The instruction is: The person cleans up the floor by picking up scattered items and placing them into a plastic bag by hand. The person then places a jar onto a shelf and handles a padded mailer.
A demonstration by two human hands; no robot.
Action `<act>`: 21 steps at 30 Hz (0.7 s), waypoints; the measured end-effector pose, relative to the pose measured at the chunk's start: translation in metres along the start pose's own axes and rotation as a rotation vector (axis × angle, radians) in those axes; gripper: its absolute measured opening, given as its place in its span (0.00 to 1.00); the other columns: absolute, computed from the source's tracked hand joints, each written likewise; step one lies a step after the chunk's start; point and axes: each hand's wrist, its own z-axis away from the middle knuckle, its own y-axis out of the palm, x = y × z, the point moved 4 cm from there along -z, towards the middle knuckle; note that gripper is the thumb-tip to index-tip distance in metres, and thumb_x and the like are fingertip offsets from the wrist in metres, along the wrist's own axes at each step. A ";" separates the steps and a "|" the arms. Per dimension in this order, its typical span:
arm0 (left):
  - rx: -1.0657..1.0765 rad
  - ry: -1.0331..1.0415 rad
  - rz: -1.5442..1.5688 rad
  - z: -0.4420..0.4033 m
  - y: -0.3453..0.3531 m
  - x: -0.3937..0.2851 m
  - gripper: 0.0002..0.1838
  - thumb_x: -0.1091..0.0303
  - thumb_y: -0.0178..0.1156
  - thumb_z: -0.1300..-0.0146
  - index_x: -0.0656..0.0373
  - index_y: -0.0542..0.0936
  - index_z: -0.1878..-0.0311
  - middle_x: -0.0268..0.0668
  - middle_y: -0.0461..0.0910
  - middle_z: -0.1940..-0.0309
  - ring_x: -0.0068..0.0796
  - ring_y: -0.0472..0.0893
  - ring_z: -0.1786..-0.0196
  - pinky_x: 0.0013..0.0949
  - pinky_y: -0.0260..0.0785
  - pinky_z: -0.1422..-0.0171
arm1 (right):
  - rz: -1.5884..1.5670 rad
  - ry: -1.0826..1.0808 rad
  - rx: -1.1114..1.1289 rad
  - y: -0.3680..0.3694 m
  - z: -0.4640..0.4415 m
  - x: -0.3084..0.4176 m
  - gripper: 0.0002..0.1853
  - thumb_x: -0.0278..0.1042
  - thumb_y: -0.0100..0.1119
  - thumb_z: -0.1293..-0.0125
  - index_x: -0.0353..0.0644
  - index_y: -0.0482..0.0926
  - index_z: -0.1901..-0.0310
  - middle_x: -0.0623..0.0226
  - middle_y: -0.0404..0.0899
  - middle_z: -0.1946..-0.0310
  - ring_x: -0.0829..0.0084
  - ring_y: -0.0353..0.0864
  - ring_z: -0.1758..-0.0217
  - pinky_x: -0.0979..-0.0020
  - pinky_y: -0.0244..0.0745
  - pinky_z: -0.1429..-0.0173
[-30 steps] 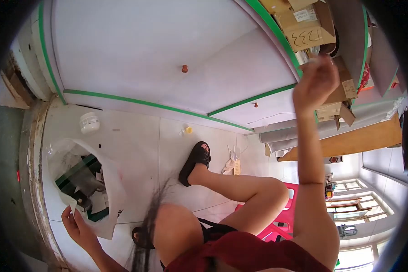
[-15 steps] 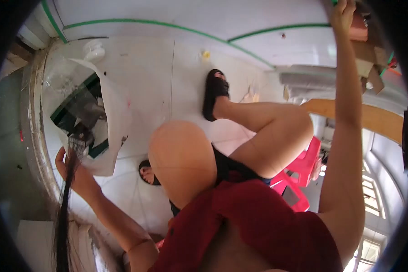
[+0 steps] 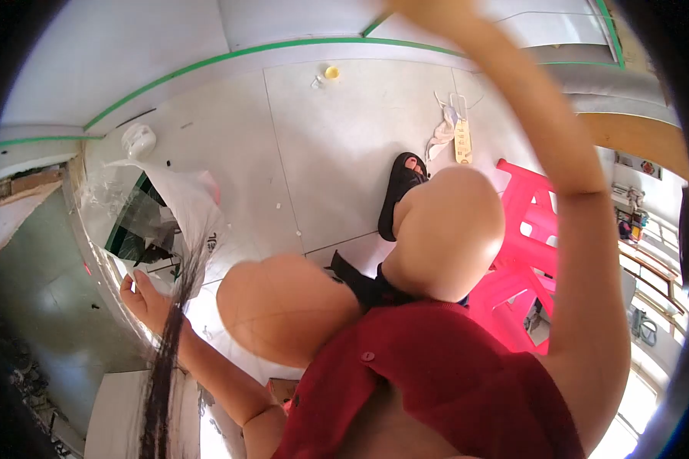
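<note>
At the left, my left hand (image 3: 147,304) is at the near edge of a clear and white plastic bag (image 3: 177,191), its finger and thumb bent together on the rim. The bag's mouth gapes, with dark green and black pieces (image 3: 134,222) and some pale scraps inside. A long lock of dark hair (image 3: 164,367) hangs across my left forearm and partly covers the bag. My right hand (image 3: 432,14) is raised at the top edge, in front of the white panel (image 3: 298,19) with green trim. Motion smears it and the frame cuts it off, so its fingers are hidden.
A red plastic stool (image 3: 524,229) stands by my right leg. Across the tiled floor (image 3: 321,153) lie a yellow power strip (image 3: 462,141), a pinkish cloth (image 3: 442,136), a small yellow round item (image 3: 331,73) and a white plastic bundle (image 3: 138,141).
My right hand has swung from the top right toward the top middle. My left hand remains at the bag's edge. The view has shifted, and my right knee appears nearer to the left one.
</note>
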 end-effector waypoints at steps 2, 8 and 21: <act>0.048 0.095 -0.246 0.013 0.014 -0.017 0.18 0.61 0.54 0.31 0.65 0.68 0.48 0.37 0.71 0.63 0.23 0.69 0.61 0.26 0.64 0.55 | -0.379 0.436 0.308 0.081 0.059 0.041 0.36 0.54 0.58 0.38 0.38 0.61 0.36 0.49 0.61 0.37 0.55 0.64 0.36 0.60 0.62 0.35; 0.290 0.055 0.051 0.053 0.050 -0.049 0.13 0.68 0.51 0.31 0.63 0.67 0.47 0.39 0.74 0.55 0.25 0.74 0.55 0.31 0.68 0.49 | -0.933 1.171 0.686 0.206 0.142 0.099 0.62 0.62 0.68 0.55 0.16 0.45 0.36 0.30 0.55 0.37 0.50 0.67 0.37 0.60 0.66 0.36; 0.677 0.336 -0.195 0.148 0.208 -0.170 0.11 0.70 0.49 0.30 0.63 0.68 0.49 0.38 0.75 0.55 0.21 0.74 0.54 0.26 0.67 0.49 | -0.217 1.724 -0.248 -0.033 0.456 -0.016 0.26 0.36 0.65 0.45 0.35 0.71 0.46 0.57 0.79 0.61 0.68 0.82 0.62 0.71 0.78 0.58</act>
